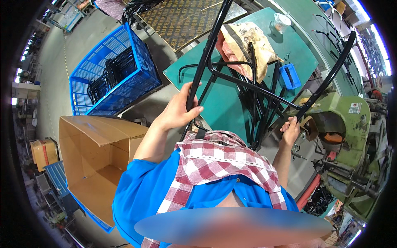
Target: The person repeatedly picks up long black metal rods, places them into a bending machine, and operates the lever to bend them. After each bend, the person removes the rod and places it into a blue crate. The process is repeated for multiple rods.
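Note:
A black tubular metal frame (331, 77), with two long side tubes joined by a bent crossbar, stands in front of my body. My left hand (175, 108) is round its left tube, the thumb reaching across and the fingertips showing on the far side. My right hand (290, 131) is closed round the lower end of the right tube. Beyond the frame, several more black tubes (253, 108) lie on a green table (219, 103). A yellowish woven sack (248, 41) with a pinkish part rests there too, partly behind the frame.
At the right stands a green machine (353, 120). A small blue bin (290, 77) and a clear plastic cup (282, 21) are on the table. To the left are a blue crate (144, 62) of black parts and an open cardboard box (78, 153). A patterned board (178, 20) lies beyond.

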`<state>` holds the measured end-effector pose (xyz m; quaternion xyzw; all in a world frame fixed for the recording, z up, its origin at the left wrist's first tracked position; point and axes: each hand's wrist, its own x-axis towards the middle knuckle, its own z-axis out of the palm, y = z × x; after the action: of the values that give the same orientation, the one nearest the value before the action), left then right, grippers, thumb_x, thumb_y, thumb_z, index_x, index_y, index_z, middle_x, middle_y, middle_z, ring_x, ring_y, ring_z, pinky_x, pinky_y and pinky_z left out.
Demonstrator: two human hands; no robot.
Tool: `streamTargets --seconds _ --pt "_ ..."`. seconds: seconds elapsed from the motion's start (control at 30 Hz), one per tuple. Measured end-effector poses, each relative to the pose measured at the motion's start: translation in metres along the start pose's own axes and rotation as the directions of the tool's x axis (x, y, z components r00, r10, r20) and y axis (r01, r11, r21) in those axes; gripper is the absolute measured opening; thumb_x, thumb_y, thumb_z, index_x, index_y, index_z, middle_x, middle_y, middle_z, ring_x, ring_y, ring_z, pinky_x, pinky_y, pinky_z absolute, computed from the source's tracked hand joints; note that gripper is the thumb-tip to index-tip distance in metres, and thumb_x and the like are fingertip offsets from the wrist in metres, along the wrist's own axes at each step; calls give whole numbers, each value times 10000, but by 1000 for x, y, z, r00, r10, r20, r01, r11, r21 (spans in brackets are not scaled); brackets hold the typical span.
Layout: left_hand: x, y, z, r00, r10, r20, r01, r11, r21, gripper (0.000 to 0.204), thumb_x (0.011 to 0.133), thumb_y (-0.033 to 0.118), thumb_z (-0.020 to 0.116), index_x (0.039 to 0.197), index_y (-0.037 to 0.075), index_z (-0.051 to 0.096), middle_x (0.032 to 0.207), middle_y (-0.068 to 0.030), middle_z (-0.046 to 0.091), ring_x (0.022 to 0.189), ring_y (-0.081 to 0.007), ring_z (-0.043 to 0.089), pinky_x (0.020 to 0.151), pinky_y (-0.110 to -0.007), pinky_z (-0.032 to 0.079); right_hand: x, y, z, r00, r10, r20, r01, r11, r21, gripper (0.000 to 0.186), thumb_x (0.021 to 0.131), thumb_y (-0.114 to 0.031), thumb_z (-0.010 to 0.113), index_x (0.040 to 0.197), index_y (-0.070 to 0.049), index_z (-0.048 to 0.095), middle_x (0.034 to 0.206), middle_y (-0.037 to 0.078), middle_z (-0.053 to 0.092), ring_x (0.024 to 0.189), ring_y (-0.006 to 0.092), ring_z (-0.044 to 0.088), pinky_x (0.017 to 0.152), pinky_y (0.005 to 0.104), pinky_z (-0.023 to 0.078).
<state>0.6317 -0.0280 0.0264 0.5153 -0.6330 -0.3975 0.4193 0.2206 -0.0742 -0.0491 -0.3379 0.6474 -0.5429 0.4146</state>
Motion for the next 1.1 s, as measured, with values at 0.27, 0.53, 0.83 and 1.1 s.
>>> streamTargets --seconds 0.27,0.53,0.83,1.1 --pt "-7 -25 13 966 -214 -148 143 912 -386 229 988 202 438 1100 16 509 621 43 439 456 -25 364 402 -179 282 -5 -14 -2 997 -31 76 24 996 92 280 994 -327 447 906 -67 501 603 -32 371 526 68 358 488 243 340" --pt "-22 -61 -6 850 -360 -385 152 866 -476 274 1002 278 429 1030 25 531 624 40 440 489 -11 365 398 -159 263 -16 -69 4 786 -8 618 -77 991 111 666 982 -515 302 1461 -59 220 934 134 634 823 222 659 651 296 535" --pt "-29 -63 -5 858 -294 -421 156 931 -331 368 1004 328 391 1067 -12 517 649 18 444 485 -32 355 411 -179 267 -19 -89 11 827 -48 561 150 979 -137 542 996 -311 434 1457 -90 255 641 17 518 508 87 471 485 224 400" --pt "-29 -25 -13 955 -257 -145 162 866 -472 478 939 207 461 1341 -40 383 809 -33 526 629 -100 482 553 -221 390 -11 -67 6 953 -94 288 106 994 -25 358 959 -159 469 1296 -36 474 586 -62 384 450 14 329 382 171 255"
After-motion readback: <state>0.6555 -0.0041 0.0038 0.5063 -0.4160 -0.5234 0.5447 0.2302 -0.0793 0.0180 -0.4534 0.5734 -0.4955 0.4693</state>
